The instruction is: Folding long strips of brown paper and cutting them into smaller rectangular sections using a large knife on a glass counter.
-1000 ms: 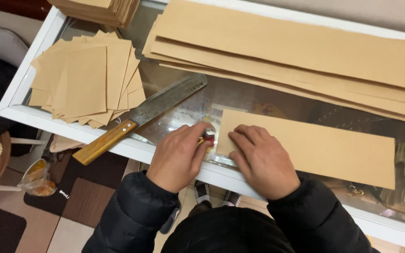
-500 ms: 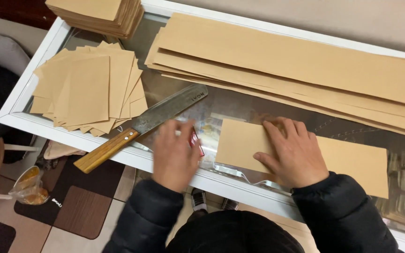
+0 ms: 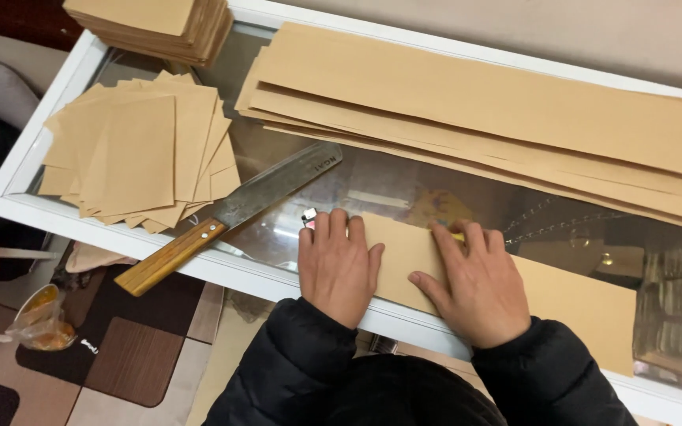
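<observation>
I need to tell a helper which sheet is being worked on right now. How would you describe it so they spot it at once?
Start at the white-framed glass table and go to its near edge. There, a single brown paper strip lies flat under the left hand and right hand. Unlike the long strips stacked at the far side and the fanned square sheets, it lies alone.

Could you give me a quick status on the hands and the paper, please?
Left hand and right hand flat on paper strip. Knife lies apart, left. Nothing in the way.
</observation>
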